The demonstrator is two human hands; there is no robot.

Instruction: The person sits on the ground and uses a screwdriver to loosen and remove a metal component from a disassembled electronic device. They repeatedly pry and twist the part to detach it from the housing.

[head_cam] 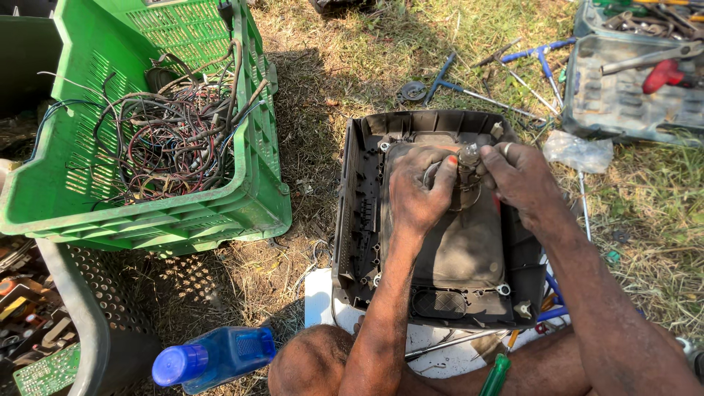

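Observation:
A dusty picture tube (pixel 458 249) lies face down inside a dark plastic television front frame (pixel 359 213) on the grass. My left hand (pixel 419 189) is closed around the tube's neck (pixel 468 158) from the left. My right hand (pixel 522 176), with a ring on one finger, grips the same neck from the right. The glass end of the neck shows between my fingers.
A green crate (pixel 249 183) of tangled wires stands at the left, a grey perforated basket (pixel 81 308) with circuit boards below it. A blue bottle (pixel 216 356) lies near my knee. Screwdrivers (pixel 469 92) and an open tool case (pixel 631 95) sit at the upper right.

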